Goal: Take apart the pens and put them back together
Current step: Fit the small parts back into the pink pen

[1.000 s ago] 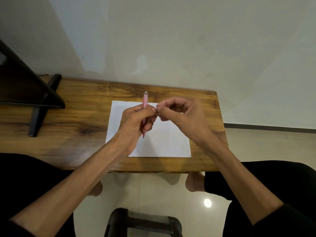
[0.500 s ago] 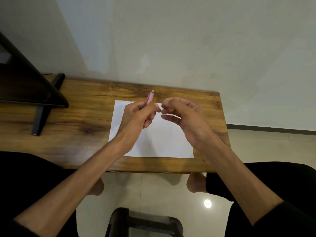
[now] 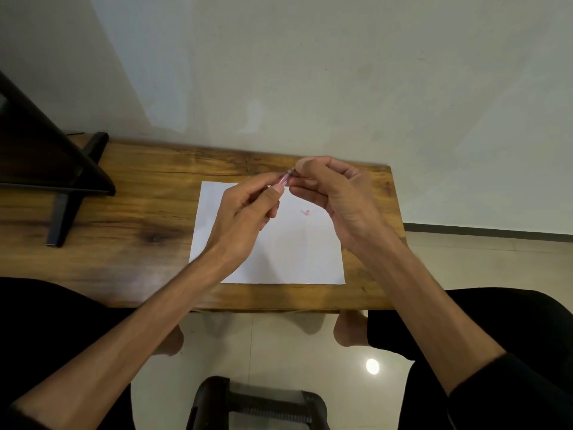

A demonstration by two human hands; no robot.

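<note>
My left hand (image 3: 245,212) grips a pink pen (image 3: 283,180) above the white sheet of paper (image 3: 288,256); only the pen's upper end shows past my fingers. My right hand (image 3: 335,197) pinches the tip of that end between thumb and forefinger. A small pink pen part (image 3: 306,212) lies on the paper under my right hand. The rest of the pen is hidden in my left fist.
The paper lies on a low wooden table (image 3: 139,218) against a pale wall. A black stand (image 3: 62,181) occupies the table's left end. My knees flank the table's front edge, and a black stool (image 3: 257,405) sits on the tiled floor below.
The pen has tilted from upright to pointing right, and my right hand has closed on its end. A small pink part now lies on the paper.
</note>
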